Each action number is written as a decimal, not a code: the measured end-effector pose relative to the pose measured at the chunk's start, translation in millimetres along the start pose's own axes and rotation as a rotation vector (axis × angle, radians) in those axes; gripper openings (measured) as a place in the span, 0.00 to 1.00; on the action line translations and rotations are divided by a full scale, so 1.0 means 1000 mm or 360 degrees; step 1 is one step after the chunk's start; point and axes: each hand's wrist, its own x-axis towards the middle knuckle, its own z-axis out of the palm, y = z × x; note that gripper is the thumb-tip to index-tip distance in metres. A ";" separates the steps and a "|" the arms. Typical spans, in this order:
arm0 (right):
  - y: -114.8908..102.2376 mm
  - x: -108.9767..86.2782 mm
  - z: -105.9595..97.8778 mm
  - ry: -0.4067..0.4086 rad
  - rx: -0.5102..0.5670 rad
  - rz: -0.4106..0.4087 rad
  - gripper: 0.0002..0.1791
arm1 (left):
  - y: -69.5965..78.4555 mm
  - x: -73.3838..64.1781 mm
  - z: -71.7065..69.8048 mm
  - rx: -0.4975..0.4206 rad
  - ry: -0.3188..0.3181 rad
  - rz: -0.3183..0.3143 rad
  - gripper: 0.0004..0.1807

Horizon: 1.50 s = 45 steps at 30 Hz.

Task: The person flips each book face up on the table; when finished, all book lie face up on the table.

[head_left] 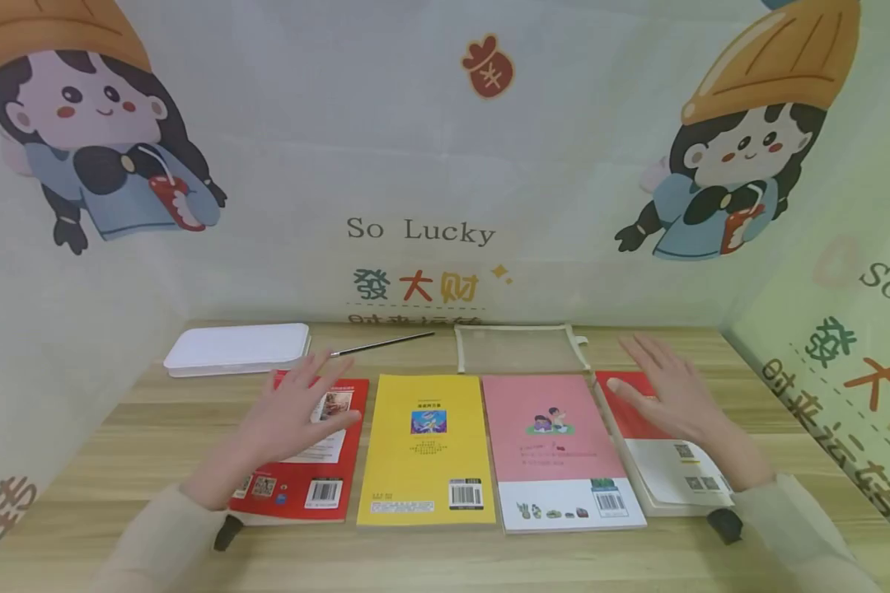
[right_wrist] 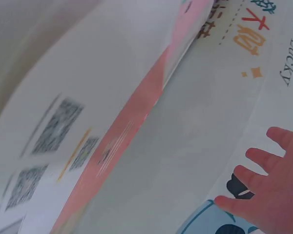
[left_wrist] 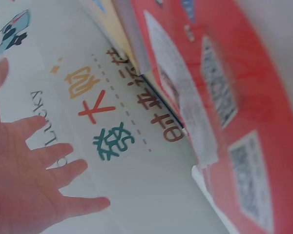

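Head view: left hand [head_left: 285,418] spread wide, empty, over red book [head_left: 304,475]; right hand [head_left: 671,397] likewise over red-and-white book [head_left: 660,469]; yellow book [head_left: 426,461], pink book [head_left: 549,453] lie between; light, flat touch at edges would likely spare covers and keep row even; farther back, white case [head_left: 237,346], pen [head_left: 386,343], mesh pouch [head_left: 515,350]; wrist views show fingers raised clear of covers, gap head view leaves unsure.

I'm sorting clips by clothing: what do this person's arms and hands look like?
Plain, pale cream sleeves reach both wrists. A small dark piece shows beside each sleeve; what it is, I can't tell. The left hand and right hand are bare, without gloves.
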 end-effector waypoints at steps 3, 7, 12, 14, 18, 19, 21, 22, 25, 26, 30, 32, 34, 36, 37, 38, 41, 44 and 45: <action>-0.004 0.004 0.001 0.0102 0.0166 -0.0035 0.32 | -0.001 -0.003 -0.008 -0.0071 0.0080 0.0011 0.40; -0.010 0.008 0.008 0.0198 0.0440 -0.0022 0.26 | -0.005 -0.013 -0.014 -0.0154 0.0110 -0.0058 0.36; -0.024 0.013 0.019 0.0178 0.0742 0.0080 0.23 | -0.018 -0.028 -0.016 -0.0151 0.0027 -0.0198 0.35; -0.030 0.014 0.023 0.0132 0.0790 0.0135 0.23 | -0.023 -0.034 -0.017 -0.0147 -0.0030 -0.0249 0.36; -0.041 0.018 0.031 0.0044 0.0869 0.0174 0.24 | -0.034 -0.044 -0.019 -0.0161 -0.0117 -0.0301 0.36; -0.044 0.020 0.033 0.0027 0.0880 0.0174 0.25 | -0.037 -0.046 -0.019 -0.0164 -0.0131 -0.0309 0.37; -0.049 0.024 0.038 -0.0006 0.0895 0.0164 0.25 | -0.042 -0.050 -0.020 -0.0165 -0.0161 -0.0337 0.38; -0.051 0.027 0.041 -0.0024 0.0905 0.0166 0.25 | -0.044 -0.052 -0.020 -0.0170 -0.0175 -0.0350 0.39; -0.057 0.034 0.051 -0.0059 0.0906 0.0125 0.27 | -0.052 -0.058 -0.019 -0.0175 -0.0233 -0.0389 0.40; -0.059 0.037 0.055 -0.0078 0.0904 0.0121 0.28 | -0.054 -0.060 -0.019 -0.0186 -0.0252 -0.0404 0.40; -0.072 0.049 0.064 -0.0145 0.0890 0.0100 0.28 | -0.063 -0.067 -0.018 -0.0272 -0.0332 -0.0440 0.39; -0.084 0.055 0.065 -0.0204 0.0902 0.0138 0.26 | -0.066 -0.071 -0.019 -0.0339 -0.0392 -0.0469 0.38; -0.095 0.059 0.064 -0.0249 0.0953 0.0154 0.24 | -0.069 -0.074 -0.018 -0.0418 -0.0456 -0.0514 0.37; -0.105 0.064 0.065 -0.0295 0.1024 0.0168 0.22 | -0.071 -0.077 -0.019 -0.0489 -0.0519 -0.0565 0.37; -0.109 0.067 0.067 -0.0306 0.1049 0.0167 0.22 | -0.071 -0.079 -0.020 -0.0517 -0.0538 -0.0585 0.36; -0.112 0.070 0.068 -0.0316 0.1082 0.0163 0.22 | -0.072 -0.081 -0.020 -0.0566 -0.0560 -0.0619 0.37; -0.124 0.079 0.072 -0.0345 0.1180 0.0157 0.21 | -0.073 -0.084 -0.023 -0.0702 -0.0620 -0.0694 0.39; -0.138 0.087 0.074 -0.0366 0.1246 0.0181 0.21 | -0.075 -0.087 -0.022 -0.0851 -0.0669 -0.0752 0.41; -0.143 0.090 0.075 -0.0371 0.1261 0.0191 0.21 | -0.076 -0.088 -0.022 -0.0889 -0.0675 -0.0750 0.42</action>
